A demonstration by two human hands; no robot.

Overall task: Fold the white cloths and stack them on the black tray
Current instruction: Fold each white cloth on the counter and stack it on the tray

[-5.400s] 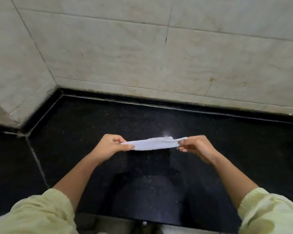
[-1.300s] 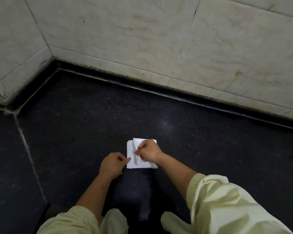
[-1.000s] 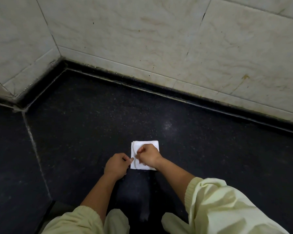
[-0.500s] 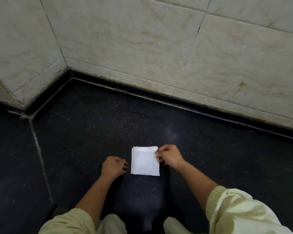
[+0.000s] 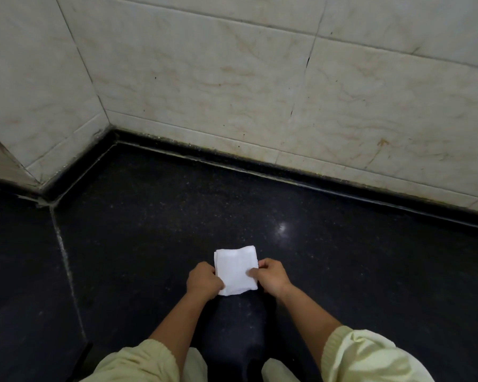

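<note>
A small white cloth (image 5: pixel 235 268), folded into a thick square, lies low in the middle of the view on the black speckled counter (image 5: pixel 149 230). My left hand (image 5: pixel 203 281) pinches its left edge near the bottom corner. At the cloth's right edge, my right hand (image 5: pixel 269 275) grips with thumb and fingers. Both hands hold the cloth at once. No black tray shows in the view.
A pale marble-tiled wall (image 5: pixel 232 92) rises behind the counter and turns at a corner on the left. A pale seam (image 5: pixel 64 260) runs across the counter at the left. My light yellow sleeves (image 5: pixel 370 357) fill the bottom edge.
The long strip held in the air has been folded into a square and laid on the counter. In the last half second my left hand closed on the cloth's left edge.
</note>
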